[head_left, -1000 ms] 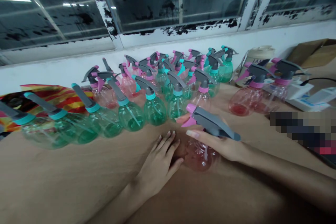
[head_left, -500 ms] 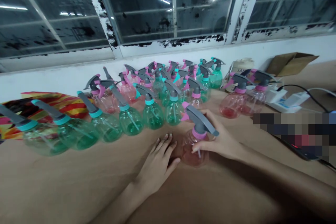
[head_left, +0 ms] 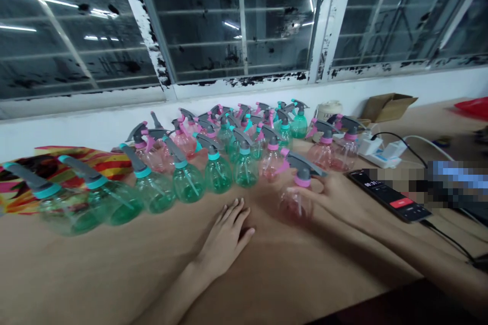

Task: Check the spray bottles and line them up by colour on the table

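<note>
My right hand (head_left: 335,195) is closed round a pink spray bottle (head_left: 293,206) with a grey and pink trigger head; the bottle is upright and slightly blurred. Flat on the table lies my left hand (head_left: 224,236), fingers spread, holding nothing. Beyond it runs a front row of green spray bottles with turquoise collars, among them one green bottle (head_left: 246,170) and another (head_left: 188,184) further left. A pink spray bottle (head_left: 271,161) stands at the right end of that row. To the right, two more pink bottles stand together, the nearer one a pink bottle (head_left: 323,155).
More pink and green bottles crowd behind the front row. A red-and-yellow patterned sheet (head_left: 110,162) lies at the left. Rightward are a phone (head_left: 389,197) on a cable, a power strip with chargers (head_left: 383,159), an open cardboard box (head_left: 389,107) and a white tub (head_left: 330,110).
My right hand has carried the pink spray bottle away from me and to the right, apart from my left hand. The left hand stays flat. The view has turned rightward.
</note>
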The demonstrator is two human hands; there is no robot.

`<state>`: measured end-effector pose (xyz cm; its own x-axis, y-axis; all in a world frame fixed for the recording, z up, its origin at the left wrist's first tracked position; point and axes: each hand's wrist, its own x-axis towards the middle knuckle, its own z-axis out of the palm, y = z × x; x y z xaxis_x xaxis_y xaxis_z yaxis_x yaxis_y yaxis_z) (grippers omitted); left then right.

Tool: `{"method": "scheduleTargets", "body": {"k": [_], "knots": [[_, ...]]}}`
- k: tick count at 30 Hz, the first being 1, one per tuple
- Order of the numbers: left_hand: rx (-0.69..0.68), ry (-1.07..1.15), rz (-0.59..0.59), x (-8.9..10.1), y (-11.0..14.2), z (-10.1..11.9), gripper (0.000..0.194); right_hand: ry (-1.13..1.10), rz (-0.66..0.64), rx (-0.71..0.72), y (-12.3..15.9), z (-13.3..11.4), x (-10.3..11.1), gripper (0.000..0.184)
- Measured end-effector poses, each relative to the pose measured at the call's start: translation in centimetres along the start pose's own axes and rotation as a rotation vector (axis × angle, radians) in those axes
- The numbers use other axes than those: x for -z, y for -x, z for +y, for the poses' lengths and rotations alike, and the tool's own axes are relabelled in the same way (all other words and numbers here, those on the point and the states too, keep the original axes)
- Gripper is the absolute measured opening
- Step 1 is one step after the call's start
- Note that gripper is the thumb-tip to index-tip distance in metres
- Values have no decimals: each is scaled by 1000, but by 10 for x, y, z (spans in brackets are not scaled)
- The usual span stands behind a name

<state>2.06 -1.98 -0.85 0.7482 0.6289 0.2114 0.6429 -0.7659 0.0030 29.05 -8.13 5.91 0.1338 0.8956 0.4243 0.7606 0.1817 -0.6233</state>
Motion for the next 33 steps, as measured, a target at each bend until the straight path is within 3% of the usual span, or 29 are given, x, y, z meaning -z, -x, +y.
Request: {"method": "scheduleTargets", "body": {"k": [4, 8, 17, 25, 33], "knots": [[-10, 2, 14, -2, 1, -2, 44, 105, 185, 63, -21, 42, 11, 40], [-19, 19, 39, -1, 2, -5, 43, 129, 265, 74, -47, 69, 6, 36], [-23, -14, 51, -2, 3, -9, 44, 209, 370, 73, -89, 83, -16, 42], [-9, 32, 164, -17, 8, -20, 46, 290, 391, 48, -98, 81, -24, 43], [4, 10, 180, -18, 9, -19, 49, 269, 387, -1, -100, 83, -30, 54]]}}
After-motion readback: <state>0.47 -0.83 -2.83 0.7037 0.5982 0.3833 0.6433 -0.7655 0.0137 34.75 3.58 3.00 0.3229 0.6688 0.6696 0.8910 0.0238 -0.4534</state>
